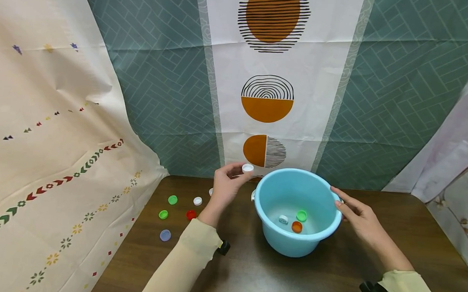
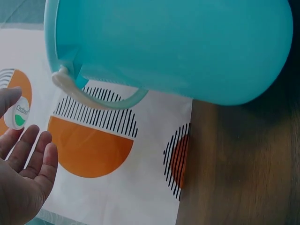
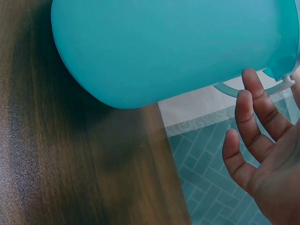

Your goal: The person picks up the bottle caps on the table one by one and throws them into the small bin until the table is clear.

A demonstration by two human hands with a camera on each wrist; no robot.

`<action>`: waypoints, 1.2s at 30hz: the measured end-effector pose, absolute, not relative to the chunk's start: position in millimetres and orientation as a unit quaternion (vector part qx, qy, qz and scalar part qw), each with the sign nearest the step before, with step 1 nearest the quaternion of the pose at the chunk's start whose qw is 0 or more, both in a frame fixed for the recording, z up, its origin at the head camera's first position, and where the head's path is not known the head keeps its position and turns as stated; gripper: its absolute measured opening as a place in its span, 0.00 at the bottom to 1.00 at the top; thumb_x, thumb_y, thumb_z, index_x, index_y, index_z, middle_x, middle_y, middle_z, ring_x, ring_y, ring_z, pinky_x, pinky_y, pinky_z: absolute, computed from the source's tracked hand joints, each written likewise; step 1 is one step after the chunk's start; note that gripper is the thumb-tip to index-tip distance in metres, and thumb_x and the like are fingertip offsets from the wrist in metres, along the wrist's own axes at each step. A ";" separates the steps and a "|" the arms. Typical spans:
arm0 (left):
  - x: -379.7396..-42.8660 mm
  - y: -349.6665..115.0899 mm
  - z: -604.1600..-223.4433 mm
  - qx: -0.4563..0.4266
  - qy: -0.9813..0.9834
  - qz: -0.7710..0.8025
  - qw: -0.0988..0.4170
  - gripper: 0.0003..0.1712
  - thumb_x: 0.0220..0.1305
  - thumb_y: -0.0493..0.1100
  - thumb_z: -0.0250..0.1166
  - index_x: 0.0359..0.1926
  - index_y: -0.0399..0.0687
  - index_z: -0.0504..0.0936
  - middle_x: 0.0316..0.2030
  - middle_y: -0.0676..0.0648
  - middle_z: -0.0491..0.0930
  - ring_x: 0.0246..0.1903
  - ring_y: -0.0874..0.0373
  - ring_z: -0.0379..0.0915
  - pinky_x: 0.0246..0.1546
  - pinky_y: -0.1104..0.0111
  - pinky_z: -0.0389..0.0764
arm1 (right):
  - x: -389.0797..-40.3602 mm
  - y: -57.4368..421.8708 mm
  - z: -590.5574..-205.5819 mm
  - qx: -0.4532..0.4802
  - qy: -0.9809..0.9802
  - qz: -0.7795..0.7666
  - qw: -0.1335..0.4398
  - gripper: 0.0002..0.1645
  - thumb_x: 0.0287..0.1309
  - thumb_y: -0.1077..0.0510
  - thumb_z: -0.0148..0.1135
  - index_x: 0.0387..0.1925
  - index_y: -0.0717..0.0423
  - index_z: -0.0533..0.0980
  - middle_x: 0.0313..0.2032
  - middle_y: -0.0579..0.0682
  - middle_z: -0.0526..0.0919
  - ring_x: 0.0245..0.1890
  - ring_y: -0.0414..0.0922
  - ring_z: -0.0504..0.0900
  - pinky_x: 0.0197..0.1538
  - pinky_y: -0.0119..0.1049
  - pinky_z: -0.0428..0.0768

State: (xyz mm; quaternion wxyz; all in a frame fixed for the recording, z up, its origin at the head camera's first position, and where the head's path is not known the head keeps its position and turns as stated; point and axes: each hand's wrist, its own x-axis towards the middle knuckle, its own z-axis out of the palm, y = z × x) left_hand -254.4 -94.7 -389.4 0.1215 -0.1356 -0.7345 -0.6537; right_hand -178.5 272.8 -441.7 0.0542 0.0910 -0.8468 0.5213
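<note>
My left hand (image 1: 227,183) pinches a white bottle cap (image 1: 247,168) between thumb and fingertips, in the air left of the blue bucket (image 1: 292,244). In the left wrist view this cap (image 2: 18,114) shows lettering and a green patch on its top; the other fingers of the left hand (image 2: 26,164) spread loosely below it. At the bucket's right rim, by the handle joint, my right hand (image 1: 356,216) holds the edge, several fingers (image 3: 253,126) against or near the outer wall. Inside the bucket lie a green cap (image 1: 301,215), an orange cap (image 1: 297,227) and a white cap (image 1: 283,219).
Left on the dark wooden table (image 1: 134,268) lie green caps (image 1: 172,200), a red cap (image 1: 191,214), a white cap (image 1: 197,201) and a bluish cap (image 1: 165,235). Another white cap (image 1: 211,191) is partly behind the left wrist. Patterned cloth (image 1: 158,73) hangs behind the table.
</note>
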 end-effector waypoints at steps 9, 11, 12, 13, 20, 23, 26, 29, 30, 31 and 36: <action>-262.2 -81.3 -396.5 -0.144 -0.732 -0.653 0.130 0.20 0.54 0.49 0.76 0.47 0.49 0.86 0.41 0.50 0.84 0.41 0.55 0.81 0.44 0.63 0.82 | -178.5 273.9 -442.1 0.088 -0.846 0.523 0.056 0.29 0.73 0.47 0.51 0.71 0.44 0.65 0.60 0.53 0.75 0.43 0.39 0.80 0.40 0.37 0.82; -261.4 -77.8 -393.7 -0.147 -0.733 -0.651 0.130 0.21 0.54 0.50 0.75 0.48 0.49 0.85 0.41 0.50 0.84 0.41 0.56 0.81 0.44 0.64 0.82 | -178.5 274.0 -441.9 0.085 -0.847 0.521 0.055 0.29 0.73 0.46 0.51 0.71 0.43 0.65 0.60 0.54 0.74 0.43 0.39 0.80 0.40 0.37 0.82; -261.1 -76.0 -392.4 -0.148 -0.734 -0.651 0.129 0.21 0.54 0.50 0.75 0.48 0.48 0.85 0.41 0.50 0.84 0.41 0.55 0.81 0.44 0.64 0.82 | -178.6 274.1 -441.8 0.085 -0.848 0.521 0.055 0.29 0.73 0.46 0.50 0.72 0.43 0.64 0.61 0.55 0.74 0.42 0.39 0.80 0.40 0.38 0.82; -260.5 -74.2 -390.9 -0.148 -0.733 -0.652 0.127 0.21 0.55 0.49 0.75 0.49 0.48 0.85 0.41 0.49 0.84 0.41 0.55 0.81 0.44 0.65 0.82 | -178.7 274.2 -441.7 0.084 -0.848 0.520 0.055 0.29 0.73 0.46 0.50 0.72 0.43 0.64 0.61 0.56 0.74 0.42 0.39 0.80 0.40 0.38 0.82; -260.0 -61.1 -386.6 -0.149 -0.735 -0.652 0.112 0.21 0.57 0.42 0.73 0.51 0.41 0.83 0.43 0.44 0.84 0.42 0.49 0.82 0.44 0.62 0.82 | -179.4 274.8 -441.5 0.089 -0.847 0.521 0.058 0.29 0.73 0.47 0.50 0.72 0.44 0.64 0.61 0.57 0.74 0.43 0.39 0.81 0.41 0.39 0.83; -258.8 -55.8 -386.2 -0.148 -0.738 -0.649 0.110 0.20 0.57 0.43 0.74 0.50 0.44 0.84 0.42 0.47 0.84 0.41 0.52 0.82 0.44 0.62 0.82 | -179.5 274.8 -441.6 0.088 -0.848 0.520 0.056 0.29 0.73 0.46 0.50 0.72 0.43 0.64 0.61 0.58 0.73 0.43 0.39 0.80 0.40 0.38 0.82; -257.9 -51.4 -387.9 -0.159 -0.735 -0.650 0.111 0.19 0.56 0.46 0.75 0.49 0.49 0.85 0.40 0.52 0.84 0.40 0.56 0.81 0.43 0.64 0.82 | -179.3 274.7 -441.8 0.087 -0.848 0.519 0.054 0.29 0.73 0.46 0.50 0.72 0.43 0.64 0.62 0.59 0.73 0.43 0.39 0.80 0.40 0.37 0.82; -253.2 -46.8 -385.1 -0.174 -0.730 -0.652 0.111 0.19 0.55 0.48 0.75 0.48 0.49 0.85 0.39 0.53 0.84 0.40 0.57 0.81 0.43 0.65 0.82 | -178.8 274.5 -442.0 0.087 -0.846 0.523 0.054 0.29 0.73 0.46 0.50 0.72 0.44 0.64 0.60 0.56 0.75 0.43 0.39 0.81 0.40 0.39 0.83; -248.7 -45.4 -381.1 -0.178 -0.728 -0.653 0.111 0.19 0.56 0.46 0.75 0.48 0.47 0.85 0.39 0.51 0.84 0.40 0.56 0.81 0.43 0.64 0.82 | -178.5 274.4 -441.9 0.087 -0.846 0.524 0.054 0.29 0.73 0.46 0.51 0.72 0.44 0.64 0.60 0.55 0.75 0.43 0.39 0.81 0.41 0.39 0.83; -244.0 -44.0 -376.7 -0.181 -0.727 -0.653 0.110 0.19 0.56 0.45 0.74 0.48 0.45 0.85 0.40 0.49 0.84 0.40 0.55 0.81 0.43 0.65 0.82 | -178.3 274.2 -441.9 0.088 -0.845 0.524 0.055 0.29 0.73 0.47 0.51 0.71 0.44 0.65 0.59 0.54 0.76 0.43 0.39 0.81 0.41 0.39 0.83; -225.5 -38.1 -360.5 -0.196 -0.726 -0.652 0.100 0.19 0.57 0.37 0.72 0.50 0.36 0.83 0.42 0.42 0.84 0.41 0.51 0.80 0.44 0.66 0.81 | -178.4 273.5 -441.3 0.092 -0.846 0.523 0.057 0.29 0.73 0.47 0.50 0.71 0.45 0.65 0.61 0.57 0.74 0.44 0.38 0.80 0.41 0.38 0.83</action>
